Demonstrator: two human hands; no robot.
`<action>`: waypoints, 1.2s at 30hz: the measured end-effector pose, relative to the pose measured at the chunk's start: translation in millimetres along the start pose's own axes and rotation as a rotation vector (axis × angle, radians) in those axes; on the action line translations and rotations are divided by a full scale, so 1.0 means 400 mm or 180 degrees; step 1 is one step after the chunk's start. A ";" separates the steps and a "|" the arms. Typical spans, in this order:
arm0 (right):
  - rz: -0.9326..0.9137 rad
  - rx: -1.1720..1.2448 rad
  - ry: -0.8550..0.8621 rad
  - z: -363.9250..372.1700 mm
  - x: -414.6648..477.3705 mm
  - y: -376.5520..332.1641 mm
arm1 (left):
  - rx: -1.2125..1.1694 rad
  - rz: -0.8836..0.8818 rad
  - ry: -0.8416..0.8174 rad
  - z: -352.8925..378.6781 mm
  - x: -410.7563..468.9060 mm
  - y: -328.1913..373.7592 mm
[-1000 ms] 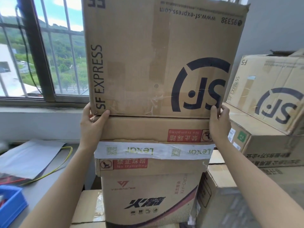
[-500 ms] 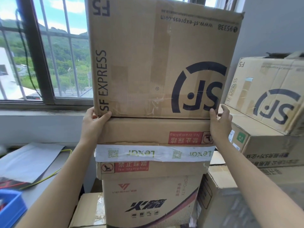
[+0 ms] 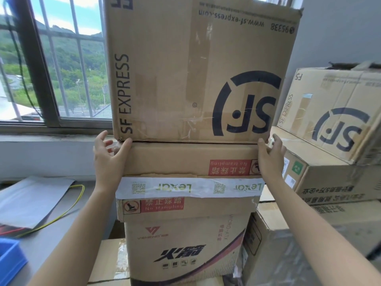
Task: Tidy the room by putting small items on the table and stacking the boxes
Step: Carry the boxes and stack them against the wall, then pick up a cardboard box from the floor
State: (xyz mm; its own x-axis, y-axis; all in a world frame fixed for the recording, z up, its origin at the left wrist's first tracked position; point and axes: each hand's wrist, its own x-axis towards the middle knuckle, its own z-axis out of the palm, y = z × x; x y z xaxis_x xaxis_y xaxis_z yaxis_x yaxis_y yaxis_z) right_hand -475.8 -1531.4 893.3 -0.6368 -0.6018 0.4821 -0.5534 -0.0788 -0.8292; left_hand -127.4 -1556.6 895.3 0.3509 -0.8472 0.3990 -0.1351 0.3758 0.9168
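1. A top box [image 3: 185, 75] sits squarely on a taped box [image 3: 185, 159], which caps a printed carton [image 3: 181, 244]. The column rises beside the window [image 3: 61, 69], faces roughly flush, apparently so the weight bears straight down.
2. The left hand [image 3: 109, 155] and right hand [image 3: 270, 155] flank the top box's bottom corners, fingers spread and loose, thumbs touching cardboard and gripping nothing, likely steadying it.
3. A second stack [image 3: 329, 141] stands just beside the column, leaving the right hand little room.
4. To the left, the table [image 3: 51, 240] carries a grey sheet [image 3: 31, 201], a yellow wire [image 3: 80, 193] and a blue bin [image 3: 10, 259].
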 end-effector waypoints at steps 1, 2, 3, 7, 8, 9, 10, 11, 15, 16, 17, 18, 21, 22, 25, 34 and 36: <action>-0.0024 -0.0011 -0.0014 0.001 -0.003 0.001 | -0.0023 0.0000 0.0001 0.000 -0.001 0.000; -0.0029 -0.0017 -0.0026 0.001 -0.007 -0.001 | -0.0039 0.0011 -0.0005 0.000 -0.002 0.001; -0.0014 -0.0019 -0.0028 0.000 -0.011 -0.002 | -0.0049 0.0025 0.0001 0.002 -0.003 0.002; -0.0001 -0.0022 0.0130 -0.011 -0.035 -0.008 | -0.0096 0.0327 0.0421 0.002 -0.013 0.005; -0.0005 -0.0025 0.0202 -0.018 -0.046 -0.007 | -0.0137 0.0483 0.0633 0.001 -0.021 0.007; 0.0008 -0.0005 0.0274 -0.026 -0.058 -0.006 | -0.0201 0.0644 0.0820 0.002 -0.032 0.011; 0.0025 0.0014 0.0342 -0.035 -0.073 -0.005 | -0.0273 0.0814 0.0939 0.007 -0.047 0.015; 0.0044 0.0013 0.0402 -0.045 -0.088 0.000 | -0.0334 0.0981 0.0966 0.016 -0.065 0.020; 0.0220 0.0158 0.0575 -0.097 -0.158 0.040 | -0.0539 0.1357 0.0362 0.090 -0.162 0.028; 0.0310 0.0190 0.0605 -0.117 -0.178 0.058 | -0.0537 0.1329 0.0091 0.116 -0.190 0.019; 0.0415 0.0191 0.0640 -0.140 -0.200 0.081 | -0.0529 0.1217 -0.0204 0.143 -0.222 0.011; 0.0545 0.0186 0.0671 -0.167 -0.223 0.105 | -0.0522 0.1015 -0.0507 0.171 -0.257 0.001; 0.1028 0.0123 0.0732 -0.266 -0.303 0.193 | -0.0497 0.0187 -0.1565 0.256 -0.379 -0.022; 0.1201 0.0038 0.0735 -0.304 -0.335 0.226 | -0.0407 -0.0035 -0.1943 0.285 -0.420 -0.035; 0.1856 -0.0236 0.0864 -0.425 -0.461 0.332 | 0.0044 -0.0582 -0.2968 0.369 -0.551 -0.096; 0.3842 -0.0740 0.1240 -0.724 -0.944 0.545 | 0.1289 -0.2032 -0.4758 0.490 -1.046 -0.249; 0.4019 -0.0738 0.1230 -0.789 -1.009 0.565 | 0.1377 -0.1966 -0.5000 0.529 -1.141 -0.235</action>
State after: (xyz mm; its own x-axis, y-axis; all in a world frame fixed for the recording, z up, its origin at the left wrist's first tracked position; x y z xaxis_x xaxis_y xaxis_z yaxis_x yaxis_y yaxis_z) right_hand -513.2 -1055.4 600.7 -0.8643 0.1024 -0.4924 0.4687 0.5191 -0.7147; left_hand -470.7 -1284.8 630.7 -0.6797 -0.4410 -0.5862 -0.6482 -0.0129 0.7613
